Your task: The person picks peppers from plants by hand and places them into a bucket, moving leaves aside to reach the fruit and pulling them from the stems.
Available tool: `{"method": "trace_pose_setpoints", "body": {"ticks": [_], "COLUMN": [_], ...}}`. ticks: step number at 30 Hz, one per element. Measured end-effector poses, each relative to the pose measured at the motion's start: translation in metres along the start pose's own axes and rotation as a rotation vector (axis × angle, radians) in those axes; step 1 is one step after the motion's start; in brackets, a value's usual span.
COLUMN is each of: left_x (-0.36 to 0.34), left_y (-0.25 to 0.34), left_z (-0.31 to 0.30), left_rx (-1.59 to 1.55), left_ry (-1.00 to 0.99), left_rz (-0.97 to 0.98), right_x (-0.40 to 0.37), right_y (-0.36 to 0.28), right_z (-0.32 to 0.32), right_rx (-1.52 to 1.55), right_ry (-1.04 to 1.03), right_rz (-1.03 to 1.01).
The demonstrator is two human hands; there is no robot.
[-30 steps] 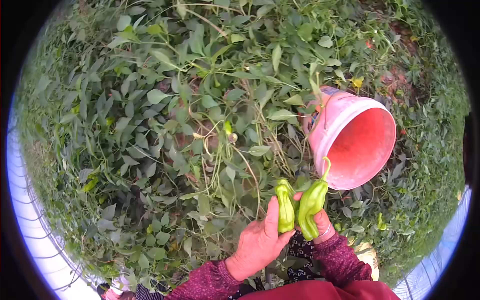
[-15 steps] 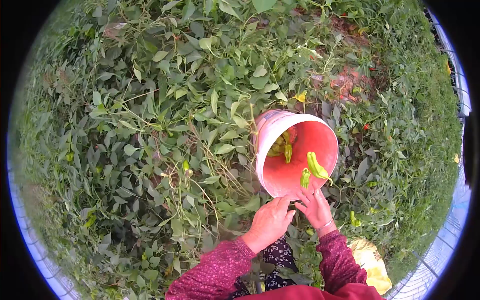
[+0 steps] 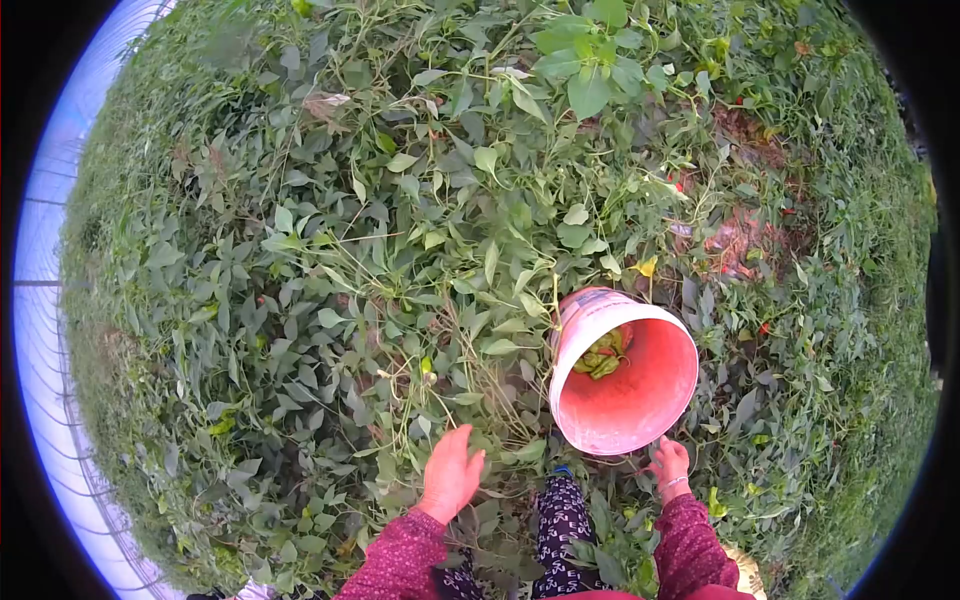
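Observation:
A white bucket with a reddish inside is tipped, its mouth facing me. Several green peppers, with some red among them, lie at its bottom. At the bucket's near right rim is my right hand, fingers curled against the edge and partly hidden. My left hand is held over the plants to the left of the bucket, fingers stretched out and nothing in it.
Dense leafy pepper plants surround the bucket on all sides. A yellow leaf or flower shows beyond it. Patterned trouser legs are below, and a pale yellow bundle sits at the lower right.
Two green peppers that were falling from my right hand at the bucket's mouth are no longer in the air. My left hand has left the rim and moved left; my right hand has lowered to the rim.

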State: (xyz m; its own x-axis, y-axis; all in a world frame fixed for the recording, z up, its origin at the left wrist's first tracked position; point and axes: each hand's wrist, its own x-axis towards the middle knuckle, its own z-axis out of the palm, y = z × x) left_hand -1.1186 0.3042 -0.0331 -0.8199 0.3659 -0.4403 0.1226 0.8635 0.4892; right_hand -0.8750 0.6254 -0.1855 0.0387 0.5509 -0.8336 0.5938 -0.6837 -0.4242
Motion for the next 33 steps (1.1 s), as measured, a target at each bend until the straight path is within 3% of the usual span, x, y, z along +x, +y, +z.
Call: {"method": "trace_pose_setpoints", "body": {"ticks": [2, 5, 8, 11, 13, 16, 18, 23, 25, 27, 29, 30, 33], "left_x": [0.000, -0.004, -0.012, -0.027, -0.036, -0.045, -0.039, -0.006, 0.005, 0.011, 0.021, 0.019, 0.024], "left_y": [-0.030, -0.078, -0.119, -0.158, -0.174, -0.191, -0.187, -0.154, -0.140, -0.144, -0.133, -0.136, -0.130], "left_z": [-0.008, -0.017, -0.013, -0.001, 0.009, 0.042, 0.055, 0.080, 0.078, 0.115, 0.099, 0.119, 0.110], "left_rx": [0.054, 0.204, 0.283, -0.003, -0.143, -0.135, -0.185, -0.228, -0.253, -0.215, -0.181, -0.190, -0.166], "left_ry": [0.138, 0.137, 0.075, 0.053, -0.112, -0.252, -0.339, -0.551, -0.572, -0.543, -0.602, -0.532, -0.603], "left_rz": [-0.041, -0.166, -0.354, -0.504, -0.598, -0.512, -0.492, -0.408, -0.367, -0.329, -0.275, -0.175, -0.078], "right_x": [0.003, -0.001, -0.001, -0.001, -0.005, -0.015, -0.047, -0.161, -0.196, -0.243, -0.303, -0.316, -0.329], "right_y": [0.001, -0.005, 0.004, 0.012, 0.020, 0.019, -0.001, -0.103, -0.124, -0.145, -0.169, -0.178, -0.193], "right_z": [0.014, 0.036, 0.055, 0.074, 0.087, 0.103, 0.117, 0.115, 0.093, 0.078, 0.099, 0.103, 0.122], "right_rx": [-0.023, 0.277, 0.343, 0.330, 0.256, 0.102, 0.163, -0.088, -0.130, -0.164, -0.188, -0.183, -0.234], "right_ry": [0.032, -0.326, -0.263, -0.219, -0.188, -0.160, -0.121, -0.146, -0.163, -0.240, -0.319, -0.339, -0.378], "right_rz": [-0.004, 0.050, 0.080, 0.101, 0.118, 0.053, -0.042, -0.272, -0.369, -0.508, -0.600, -0.624, -0.696]}}
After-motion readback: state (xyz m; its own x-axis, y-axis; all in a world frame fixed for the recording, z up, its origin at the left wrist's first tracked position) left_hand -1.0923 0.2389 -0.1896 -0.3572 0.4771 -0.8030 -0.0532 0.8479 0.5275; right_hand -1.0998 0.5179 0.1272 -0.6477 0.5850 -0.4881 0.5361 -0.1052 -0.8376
